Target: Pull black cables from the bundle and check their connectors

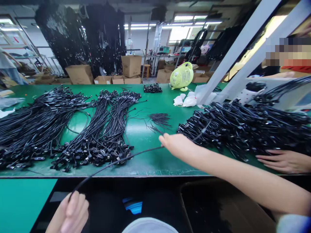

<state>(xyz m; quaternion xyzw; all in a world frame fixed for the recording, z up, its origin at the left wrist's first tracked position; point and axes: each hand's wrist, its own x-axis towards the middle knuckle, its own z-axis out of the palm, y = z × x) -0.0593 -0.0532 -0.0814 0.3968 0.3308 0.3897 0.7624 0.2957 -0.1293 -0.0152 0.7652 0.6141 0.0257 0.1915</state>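
A black cable [121, 158] runs between my hands, sagging in a shallow curve. My left hand [71, 212], low at the front, is closed around one end. My right hand [176, 144] pinches the cable over the green table, and a piece of it shows past the wrist near the right-hand heap. Just beyond my right fingertips lies a bunch of thin black strips [160, 119], perhaps ties. Bundles of black cables with plugs [97, 129] lie left of my right hand, beside a larger pile [36, 119] at the far left.
A big tangle of coiled cables [243, 126] covers the right side; another person's hand [286, 160] rests at its edge. Farther back are small black parts [152, 88], a green fan [182, 76], white bags [189, 99] and a slanted white post [233, 55]. A carton [225, 207] stands below.
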